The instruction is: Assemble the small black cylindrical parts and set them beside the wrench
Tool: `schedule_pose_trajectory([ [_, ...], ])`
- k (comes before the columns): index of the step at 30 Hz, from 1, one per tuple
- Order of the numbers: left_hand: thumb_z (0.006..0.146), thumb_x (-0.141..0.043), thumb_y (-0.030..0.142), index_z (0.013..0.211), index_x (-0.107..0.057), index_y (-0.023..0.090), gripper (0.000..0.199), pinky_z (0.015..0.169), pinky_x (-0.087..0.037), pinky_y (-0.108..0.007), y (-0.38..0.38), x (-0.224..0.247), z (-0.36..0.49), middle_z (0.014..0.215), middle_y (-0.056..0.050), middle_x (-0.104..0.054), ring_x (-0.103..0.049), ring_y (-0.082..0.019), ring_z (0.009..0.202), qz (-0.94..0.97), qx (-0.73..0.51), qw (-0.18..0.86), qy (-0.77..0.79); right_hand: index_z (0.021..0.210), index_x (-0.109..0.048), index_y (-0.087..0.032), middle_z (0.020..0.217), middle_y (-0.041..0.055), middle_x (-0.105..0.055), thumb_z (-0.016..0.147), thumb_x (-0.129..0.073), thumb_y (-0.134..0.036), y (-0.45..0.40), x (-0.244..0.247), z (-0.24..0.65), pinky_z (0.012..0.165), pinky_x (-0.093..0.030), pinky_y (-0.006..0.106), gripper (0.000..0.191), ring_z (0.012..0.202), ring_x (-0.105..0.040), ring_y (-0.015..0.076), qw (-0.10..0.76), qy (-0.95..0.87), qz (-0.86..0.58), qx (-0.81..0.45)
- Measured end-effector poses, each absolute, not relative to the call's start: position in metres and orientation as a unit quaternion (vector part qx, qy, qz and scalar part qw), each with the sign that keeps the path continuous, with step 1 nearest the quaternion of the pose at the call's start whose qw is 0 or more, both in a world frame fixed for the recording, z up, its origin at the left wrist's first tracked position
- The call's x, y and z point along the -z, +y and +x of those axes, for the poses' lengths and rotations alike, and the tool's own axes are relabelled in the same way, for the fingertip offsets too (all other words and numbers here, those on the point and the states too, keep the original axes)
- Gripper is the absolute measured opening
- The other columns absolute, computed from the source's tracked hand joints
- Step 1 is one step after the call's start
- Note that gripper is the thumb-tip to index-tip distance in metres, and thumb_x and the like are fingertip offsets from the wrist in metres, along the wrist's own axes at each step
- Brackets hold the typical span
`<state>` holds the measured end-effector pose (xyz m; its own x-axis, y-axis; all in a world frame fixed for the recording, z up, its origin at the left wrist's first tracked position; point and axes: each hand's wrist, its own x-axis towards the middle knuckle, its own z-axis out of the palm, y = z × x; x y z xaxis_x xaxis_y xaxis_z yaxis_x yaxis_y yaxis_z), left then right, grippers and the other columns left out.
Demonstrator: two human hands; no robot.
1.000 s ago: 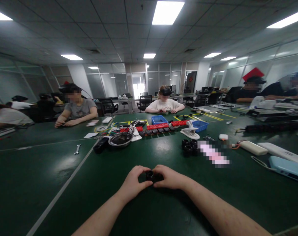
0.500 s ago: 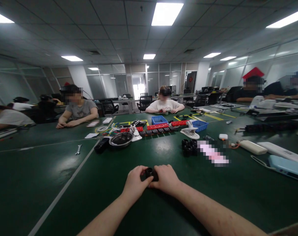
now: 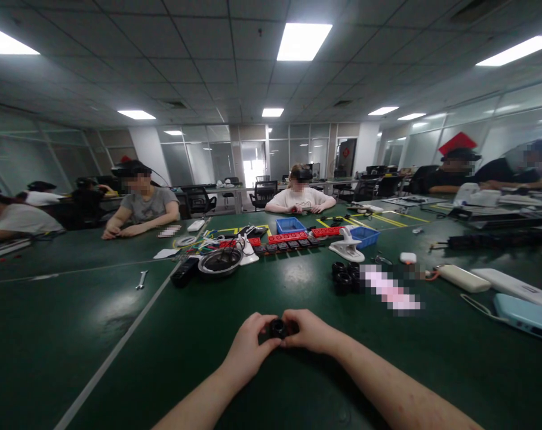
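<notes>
Near the front of the green table (image 3: 199,316), a small black ring-shaped part (image 3: 277,328) with a round opening at its top sits between my hands. My left hand (image 3: 249,344) grips it from the left, thumb in front and fingers behind. From the other side, my right hand (image 3: 307,331) closes its thumb and fingers on the part's right edge. Its exact kind is too small to make out. Several similar black round parts (image 3: 342,278) stand grouped farther off to the right, beside a blurred-out pink patch.
A wrench (image 3: 141,280) lies at the left. Farther back are a metal bowl (image 3: 219,270), a white clamp (image 3: 349,246), blue bins (image 3: 290,225) and red strips (image 3: 288,236). Power banks (image 3: 464,278) lie at the right. Co-workers (image 3: 300,197) sit around the table.
The whole view has tilted up slightly, so things appear lower. My right hand has shifted a little to the right around the black part, whose top opening now shows more clearly.
</notes>
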<state>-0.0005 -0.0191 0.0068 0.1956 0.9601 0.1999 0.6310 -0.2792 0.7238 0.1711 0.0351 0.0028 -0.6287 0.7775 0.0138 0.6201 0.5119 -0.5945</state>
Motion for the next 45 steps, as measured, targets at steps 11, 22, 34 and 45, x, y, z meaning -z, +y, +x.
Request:
schedule_pose_trajectory([
  [11, 0.063, -0.065, 0.028, 0.099, -0.053, 0.019, 0.039, 0.081, -0.039, -0.033, -0.021, 0.000, 0.002, 0.099, -0.005, -0.053, -0.049, -0.022, 0.094, 0.709, -0.362, 0.186, 0.576, 0.103, -0.052, -0.016, 0.095, 0.0098, -0.057, 0.055, -0.066, -0.049, 0.015, -0.010, 0.157, 0.073, -0.040, 0.034, 0.060, 0.086, -0.054, 0.0254, 0.145, -0.863, -0.474, -0.101],
  [22, 0.073, -0.057, 0.024, 0.101, -0.058, 0.022, 0.029, 0.080, -0.040, -0.029, -0.017, -0.010, -0.009, 0.096, -0.003, -0.058, -0.051, -0.019, 0.092, 0.753, -0.321, 0.280, 0.502, 0.096, -0.059, -0.018, 0.088, 0.0012, -0.057, 0.064, -0.065, -0.023, 0.043, -0.006, 0.177, 0.068, -0.040, 0.025, 0.033, 0.079, -0.052, 0.0161, 0.143, -0.882, -0.311, -0.325],
  [34, 0.069, -0.059, 0.026, 0.089, -0.056, 0.019, 0.021, 0.076, -0.041, -0.031, -0.019, 0.001, 0.003, 0.089, -0.003, -0.057, -0.052, -0.020, 0.086, 0.709, -0.351, 0.225, 0.569, 0.080, -0.053, -0.017, 0.075, 0.0037, -0.058, 0.060, -0.061, -0.055, 0.026, -0.002, 0.157, 0.056, -0.034, 0.025, 0.043, 0.067, -0.053, 0.0183, 0.118, -0.869, -0.469, -0.102],
  [45, 0.065, -0.065, 0.024, 0.091, -0.060, 0.021, 0.027, 0.075, -0.041, -0.030, -0.020, -0.002, 0.001, 0.089, -0.003, -0.059, -0.053, -0.020, 0.086, 0.731, -0.361, 0.234, 0.530, 0.083, -0.059, -0.018, 0.081, 0.0004, -0.056, 0.063, -0.066, -0.036, 0.037, -0.005, 0.178, 0.058, -0.036, 0.021, 0.028, 0.071, -0.052, 0.0141, 0.108, -0.901, -0.342, -0.245],
])
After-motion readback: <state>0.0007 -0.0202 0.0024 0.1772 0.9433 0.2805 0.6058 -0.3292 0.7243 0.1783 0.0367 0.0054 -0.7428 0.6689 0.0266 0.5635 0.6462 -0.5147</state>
